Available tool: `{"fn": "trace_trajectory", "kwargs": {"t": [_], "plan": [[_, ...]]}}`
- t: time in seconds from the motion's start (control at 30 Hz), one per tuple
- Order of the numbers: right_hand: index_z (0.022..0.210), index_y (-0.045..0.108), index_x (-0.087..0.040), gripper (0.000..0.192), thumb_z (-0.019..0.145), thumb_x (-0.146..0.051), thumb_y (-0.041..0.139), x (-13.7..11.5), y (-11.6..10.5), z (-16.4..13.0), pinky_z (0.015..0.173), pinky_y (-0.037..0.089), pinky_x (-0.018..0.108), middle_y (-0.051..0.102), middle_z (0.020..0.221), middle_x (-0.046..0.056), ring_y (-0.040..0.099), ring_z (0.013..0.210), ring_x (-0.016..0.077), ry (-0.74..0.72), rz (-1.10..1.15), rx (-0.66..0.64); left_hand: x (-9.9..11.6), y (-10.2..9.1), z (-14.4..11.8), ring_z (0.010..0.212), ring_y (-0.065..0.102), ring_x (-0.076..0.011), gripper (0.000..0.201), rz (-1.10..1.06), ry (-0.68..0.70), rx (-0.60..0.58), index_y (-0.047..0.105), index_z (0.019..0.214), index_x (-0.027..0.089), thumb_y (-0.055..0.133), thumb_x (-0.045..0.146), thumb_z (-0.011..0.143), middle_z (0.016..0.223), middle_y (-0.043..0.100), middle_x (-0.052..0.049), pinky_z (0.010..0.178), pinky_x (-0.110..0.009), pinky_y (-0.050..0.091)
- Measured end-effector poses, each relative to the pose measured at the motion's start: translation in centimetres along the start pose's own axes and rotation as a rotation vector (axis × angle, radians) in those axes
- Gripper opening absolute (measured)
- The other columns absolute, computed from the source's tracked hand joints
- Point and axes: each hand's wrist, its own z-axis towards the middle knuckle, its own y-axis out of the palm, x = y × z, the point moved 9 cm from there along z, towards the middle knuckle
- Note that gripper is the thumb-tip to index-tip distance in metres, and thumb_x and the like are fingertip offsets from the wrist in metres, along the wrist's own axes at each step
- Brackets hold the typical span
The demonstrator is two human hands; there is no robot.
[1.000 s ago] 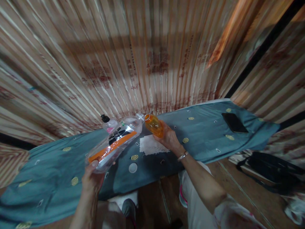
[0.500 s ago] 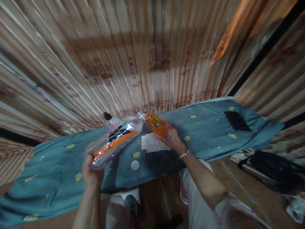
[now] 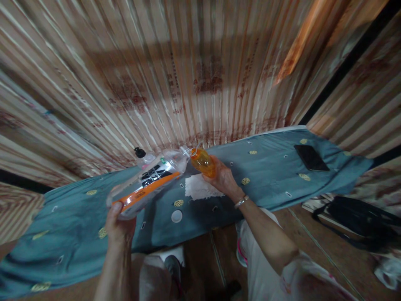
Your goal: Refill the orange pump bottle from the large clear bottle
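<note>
My left hand (image 3: 119,228) grips the base of a large clear plastic bottle (image 3: 150,182) with an orange and black label, tilted so that its neck points up and to the right. Its mouth meets the mouth of a small orange bottle (image 3: 203,162), which my right hand (image 3: 224,179) holds tilted toward it. Both bottles hang over a table covered by a blue-grey patterned cloth (image 3: 266,167). A white cap (image 3: 176,216) and a white tissue (image 3: 200,188) lie on the cloth below them.
A clear bottle with a black cap (image 3: 142,158) stands behind the large bottle, by the corrugated wall. A black phone (image 3: 311,158) lies at the table's right end. A black bag (image 3: 357,219) sits on the floor at the right.
The base of the large bottle has risen slightly and shifted left with my left hand. The two bottle mouths stay together; the view has shifted a little.
</note>
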Motion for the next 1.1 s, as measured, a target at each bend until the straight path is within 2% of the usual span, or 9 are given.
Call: {"fn": "trace_trajectory", "kwargs": {"t": [0.07, 0.17, 0.33, 0.43, 0.57, 0.63, 0.77, 0.83, 1.1], "plan": [[0.178, 0.068, -0.020, 0.081, 0.103, -0.032, 0.099, -0.08, -0.01, 0.02, 0.130, 0.079, 0.064, 0.093, 0.158, 0.023, 0.094, 0.144, 0.0427, -0.007, -0.005, 0.003, 0.06, 0.25, 0.16, 0.082, 0.076, -0.0251, 0.073, 0.008, 0.006, -0.007, 0.091, 0.119, 0.025, 0.110, 0.061, 0.057, 0.104, 0.089, -0.006, 0.062, -0.030, 0.059], [0.179, 0.068, -0.022, 0.080, 0.105, -0.033, 0.098, -0.06, -0.03, -0.02, 0.130, 0.079, 0.066, 0.094, 0.157, 0.023, 0.093, 0.146, 0.0436, -0.008, -0.015, 0.014, -0.01, 0.53, 0.28, 0.082, 0.079, -0.0250, 0.064, 0.018, -0.009, -0.010, 0.092, 0.106, 0.024, 0.110, 0.062, 0.057, 0.109, 0.092, -0.008, 0.058, -0.028, 0.060], [0.178, 0.069, -0.023, 0.080, 0.104, -0.032, 0.099, -0.18, 0.00, -0.21, 0.126, 0.081, 0.069, 0.093, 0.156, 0.023, 0.094, 0.142, 0.0454, -0.035, 0.001, 0.036, -0.39, 0.29, 0.49, 0.068, 0.075, -0.0228, 0.057, -0.010, -0.034, 0.040, 0.086, 0.088, 0.023, 0.112, 0.057, 0.052, 0.089, 0.088, -0.004, 0.052, -0.030, 0.061], [0.177, 0.069, -0.023, 0.078, 0.105, -0.033, 0.098, -0.16, 0.01, -0.28, 0.126, 0.081, 0.066, 0.094, 0.156, 0.023, 0.095, 0.142, 0.0445, -0.038, -0.002, 0.052, -0.45, 0.40, 0.52, 0.070, 0.077, -0.0250, 0.057, -0.007, -0.012, 0.028, 0.088, 0.092, 0.024, 0.113, 0.061, 0.056, 0.088, 0.087, -0.005, 0.053, -0.031, 0.060], [0.179, 0.067, -0.023, 0.080, 0.106, -0.035, 0.098, 0.01, 0.22, -0.25, 0.128, 0.080, 0.067, 0.093, 0.157, 0.023, 0.093, 0.145, 0.0448, -0.041, -0.015, 0.038, -0.35, 0.40, 0.44, 0.079, 0.077, -0.0272, 0.064, -0.014, 0.024, 0.023, 0.095, 0.116, 0.025, 0.112, 0.059, 0.065, 0.099, 0.091, -0.007, 0.064, -0.035, 0.062], [0.180, 0.066, -0.023, 0.082, 0.107, -0.036, 0.098, 0.15, 0.32, -0.22, 0.128, 0.080, 0.068, 0.092, 0.159, 0.024, 0.093, 0.146, 0.0454, -0.043, -0.023, 0.029, -0.43, 0.33, 0.49, 0.082, 0.078, -0.0279, 0.069, -0.022, 0.016, 0.038, 0.095, 0.124, 0.026, 0.110, 0.057, 0.065, 0.101, 0.092, -0.006, 0.068, -0.036, 0.061], [0.180, 0.065, -0.020, 0.083, 0.106, -0.039, 0.098, 0.45, 0.40, -0.18, 0.128, 0.079, 0.063, 0.091, 0.160, 0.025, 0.093, 0.147, 0.0437, -0.042, -0.026, 0.028, -0.41, 0.41, 0.66, 0.080, 0.079, -0.0269, 0.062, -0.038, 0.004, 0.065, 0.093, 0.114, 0.027, 0.108, 0.055, 0.060, 0.095, 0.090, -0.003, 0.062, -0.031, 0.055], [0.178, 0.067, -0.018, 0.083, 0.105, -0.039, 0.099, 0.50, 0.42, -0.16, 0.128, 0.079, 0.062, 0.091, 0.160, 0.027, 0.093, 0.147, 0.0436, -0.040, -0.031, 0.028, -0.30, 0.56, 0.66, 0.081, 0.079, -0.0264, 0.059, -0.043, 0.003, 0.066, 0.093, 0.110, 0.027, 0.108, 0.054, 0.060, 0.094, 0.089, -0.003, 0.063, -0.031, 0.057], [0.177, 0.067, -0.017, 0.081, 0.105, -0.040, 0.099, 0.18, 0.29, -0.19, 0.126, 0.081, 0.063, 0.092, 0.159, 0.026, 0.093, 0.146, 0.0443, -0.028, -0.049, 0.026, 0.38, 0.89, 0.40, 0.078, 0.076, -0.0234, 0.060, -0.052, -0.004, 0.056, 0.095, 0.112, 0.028, 0.108, 0.051, 0.058, 0.094, 0.088, -0.002, 0.063, -0.030, 0.058]]}}
